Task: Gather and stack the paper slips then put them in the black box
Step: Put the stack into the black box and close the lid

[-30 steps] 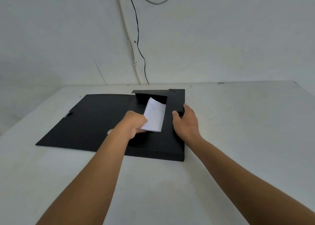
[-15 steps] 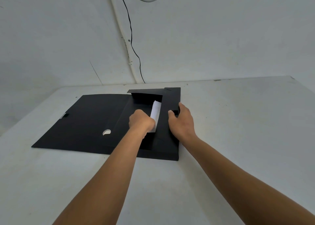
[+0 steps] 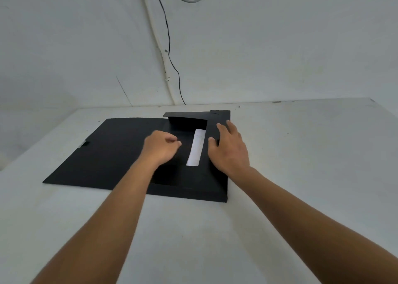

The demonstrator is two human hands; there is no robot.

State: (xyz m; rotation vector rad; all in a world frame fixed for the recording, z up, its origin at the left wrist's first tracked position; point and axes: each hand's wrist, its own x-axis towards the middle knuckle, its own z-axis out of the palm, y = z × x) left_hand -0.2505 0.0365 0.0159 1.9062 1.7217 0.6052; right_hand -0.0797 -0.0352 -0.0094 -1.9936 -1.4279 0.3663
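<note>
Slips [image 3: 196,147] lay stacked inside the black box [image 3: 120,154] beside its right wall; left hand [image 3: 160,147] hovered near them, fingers curled, empty; right hand [image 3: 229,148], fingers spread, pressed that wall; task looked essentially done, perhaps only closing remained.

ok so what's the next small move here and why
Probably let the right hand lower the side flap it rests on over the paper slips: they already lie inside the black box, and the left hand is curled, holding nothing.
</note>
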